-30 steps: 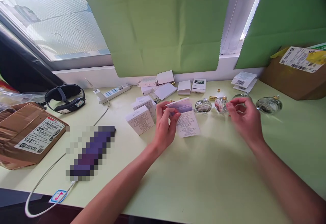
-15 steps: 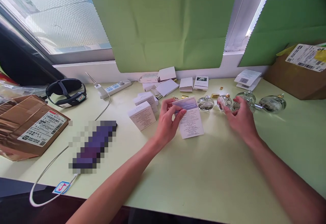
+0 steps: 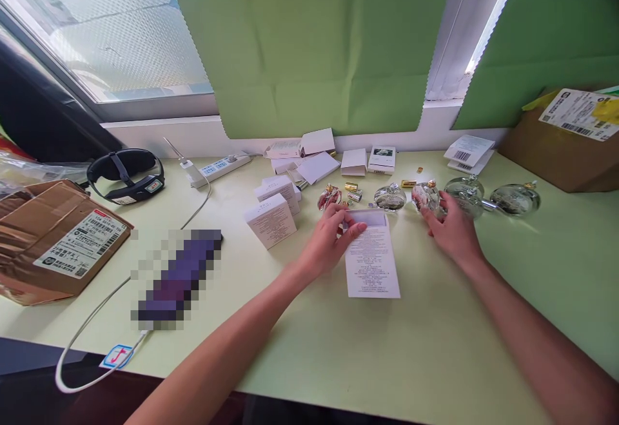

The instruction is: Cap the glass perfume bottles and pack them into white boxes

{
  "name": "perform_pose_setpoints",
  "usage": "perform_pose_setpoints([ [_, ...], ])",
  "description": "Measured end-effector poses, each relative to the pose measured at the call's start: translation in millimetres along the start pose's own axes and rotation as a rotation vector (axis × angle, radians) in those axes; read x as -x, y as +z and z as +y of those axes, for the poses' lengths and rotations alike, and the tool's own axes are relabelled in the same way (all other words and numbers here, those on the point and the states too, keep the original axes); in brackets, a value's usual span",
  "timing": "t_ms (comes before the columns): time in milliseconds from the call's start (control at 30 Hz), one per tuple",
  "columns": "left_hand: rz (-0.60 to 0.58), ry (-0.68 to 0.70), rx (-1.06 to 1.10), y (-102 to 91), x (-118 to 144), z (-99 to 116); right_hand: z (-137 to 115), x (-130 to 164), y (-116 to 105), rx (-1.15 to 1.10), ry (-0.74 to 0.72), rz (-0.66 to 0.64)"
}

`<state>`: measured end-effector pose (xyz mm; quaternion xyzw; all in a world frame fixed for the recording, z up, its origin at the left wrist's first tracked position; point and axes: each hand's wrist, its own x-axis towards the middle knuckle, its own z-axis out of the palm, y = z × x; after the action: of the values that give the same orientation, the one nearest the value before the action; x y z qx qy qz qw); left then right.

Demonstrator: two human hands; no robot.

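Observation:
My left hand point(image 3: 333, 238) is closed on the upper left edge of a white printed carton point(image 3: 372, 264), whose top end gapes open and whose text side faces me. Farther right, my right hand point(image 3: 454, 231) has its fingers closed around a small glass perfume bottle point(image 3: 425, 198) with a reddish tint. Behind that hand lies a larger round clear bottle point(image 3: 464, 193), and another clear bottle point(image 3: 515, 199) is to its right. Between my hands sits a round glass bottle point(image 3: 389, 198). A reddish bottle point(image 3: 329, 197) stands just beyond my left hand, partly hidden by it.
Printed white boxes point(image 3: 271, 220) stand left of my hands, and several flattened cartons point(image 3: 318, 167) lie behind. Gold caps point(image 3: 352, 187) are scattered mid-table. A phone point(image 3: 178, 276) on a cable, a power strip point(image 3: 225, 167) and a cardboard box point(image 3: 62, 244) are leftward; another cardboard box point(image 3: 570, 148) is at right.
The carton has come down toward me and tilted back, showing more of its printed side. My left hand has lowered with it, uncovering the reddish bottle. My right hand has shifted slightly left.

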<state>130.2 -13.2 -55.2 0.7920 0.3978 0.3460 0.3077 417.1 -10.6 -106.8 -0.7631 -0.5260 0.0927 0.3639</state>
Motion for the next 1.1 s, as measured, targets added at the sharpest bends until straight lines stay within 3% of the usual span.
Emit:
perform_pose_setpoints([
  [200, -0.232, -0.024, -0.103, 14.9, 6.9, -9.3, -4.1, -2.9, 4.4, -0.032, 0.019, 0.096],
  [333, -0.208, 0.011, -0.165, 17.6, 8.1, -9.7, -5.0, -2.4, 2.0, -0.159, 0.045, 0.075],
  [433, -0.216, 0.101, -0.171, 11.2, 8.7, -1.9, -2.3, -3.2, -0.6, -0.324, 0.06, 0.038],
  [600, -0.456, 0.317, -0.213, 2.9, 12.6, 12.3, -1.7, -4.8, -4.0, -0.543, 0.044, 0.042],
  [767, -0.545, 0.379, -0.274, 2.9, 11.5, 14.1, -10.4, -1.3, -10.7, -0.665, 0.018, 0.045],
  [933, -0.489, 0.342, -0.318, -0.3, 8.7, 11.2, -22.0, 5.4, -19.1, -0.738, 0.003, 0.011],
  [1100, -0.242, 0.179, -0.385, 3.0, 8.2, 5.3, -31.0, 9.4, -25.3, -0.782, -0.016, -0.004],
])
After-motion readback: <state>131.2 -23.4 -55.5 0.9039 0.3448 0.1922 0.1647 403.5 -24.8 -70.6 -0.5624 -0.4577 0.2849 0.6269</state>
